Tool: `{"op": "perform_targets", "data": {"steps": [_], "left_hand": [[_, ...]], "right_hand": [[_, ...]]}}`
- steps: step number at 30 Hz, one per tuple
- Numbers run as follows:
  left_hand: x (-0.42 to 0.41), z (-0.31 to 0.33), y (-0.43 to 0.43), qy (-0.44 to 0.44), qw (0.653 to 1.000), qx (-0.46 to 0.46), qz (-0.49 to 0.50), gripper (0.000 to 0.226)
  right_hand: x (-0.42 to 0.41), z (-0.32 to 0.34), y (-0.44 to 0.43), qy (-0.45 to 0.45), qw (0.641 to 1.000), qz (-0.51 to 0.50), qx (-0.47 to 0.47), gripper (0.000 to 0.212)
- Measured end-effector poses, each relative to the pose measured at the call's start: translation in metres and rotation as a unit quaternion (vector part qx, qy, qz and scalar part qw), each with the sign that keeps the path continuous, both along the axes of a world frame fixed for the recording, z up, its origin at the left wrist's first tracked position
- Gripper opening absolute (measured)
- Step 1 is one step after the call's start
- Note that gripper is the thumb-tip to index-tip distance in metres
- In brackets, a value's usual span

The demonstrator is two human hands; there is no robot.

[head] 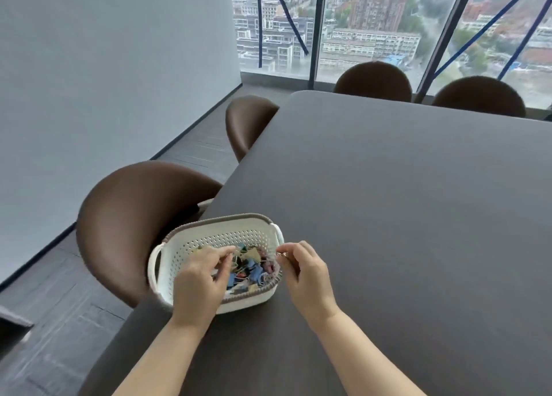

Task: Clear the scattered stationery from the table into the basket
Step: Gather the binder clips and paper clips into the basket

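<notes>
Where a broad dark grey-brown table (pixel 403 216) fills most of the view, rounded brown leather chairs (pixel 131 216) stand along its left and far edges. A tall window (pixel 373 22) behind them looks onto city buildings.

Near the table's left corner, close to the person, sits a white perforated plastic basket (pixel 191 246) with a grey rim and side handles. It holds a loose heap of coloured binder clips (pixel 254 271), blue, pink, yellow and black.

The left hand (pixel 200 279) hangs over the basket's near left side, fingers curled and thumb meeting the forefinger above the heap. Its own back hides whether it has hold of a clip.

The right hand (pixel 307 279) is at the basket's right rim, fingers curled, thumb and forefinger pinching a small shiny metal piece (pixel 281 255). That piece is too small and blurred to identify.

Both bare forearms are cut off at the bottom edge.
</notes>
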State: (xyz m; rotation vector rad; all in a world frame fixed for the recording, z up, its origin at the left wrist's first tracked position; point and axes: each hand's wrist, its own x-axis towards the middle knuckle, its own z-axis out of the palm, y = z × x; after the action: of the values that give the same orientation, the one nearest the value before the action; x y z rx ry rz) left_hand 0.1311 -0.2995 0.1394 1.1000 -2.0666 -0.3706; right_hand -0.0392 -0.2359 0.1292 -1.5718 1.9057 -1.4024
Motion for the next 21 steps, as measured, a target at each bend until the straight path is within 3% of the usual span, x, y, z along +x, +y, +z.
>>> {"op": "perform_targets", "data": {"steps": [5, 7, 12, 15, 17, 21], "left_hand": [[0.050, -0.007, -0.056, -0.034, 0.995, 0.084, -0.039, 0.032], [0.056, -0.011, -0.066, -0.029, 0.990, 0.122, -0.064, 0.022], [0.066, -0.024, -0.078, -0.031, 0.982, 0.132, -0.129, 0.008], [0.071, -0.024, -0.081, -0.036, 0.987, 0.095, -0.124, 0.016], [0.074, -0.021, -0.082, -0.031, 0.992, 0.056, -0.110, 0.006], [0.088, -0.024, -0.080, -0.073, 0.996, 0.047, -0.019, 0.036]], "right_hand": [[0.051, 0.000, -0.057, 0.011, 0.999, -0.043, 0.025, 0.017], [0.057, -0.006, -0.061, 0.057, 0.994, -0.074, 0.062, 0.021], [0.059, -0.006, -0.056, 0.134, 0.977, -0.147, 0.080, 0.012], [0.058, -0.005, -0.054, 0.153, 0.972, -0.142, 0.105, 0.008], [0.057, -0.004, -0.053, 0.153, 0.971, -0.144, 0.112, 0.020], [0.048, -0.005, -0.056, 0.132, 0.957, -0.151, 0.212, 0.047]]}}
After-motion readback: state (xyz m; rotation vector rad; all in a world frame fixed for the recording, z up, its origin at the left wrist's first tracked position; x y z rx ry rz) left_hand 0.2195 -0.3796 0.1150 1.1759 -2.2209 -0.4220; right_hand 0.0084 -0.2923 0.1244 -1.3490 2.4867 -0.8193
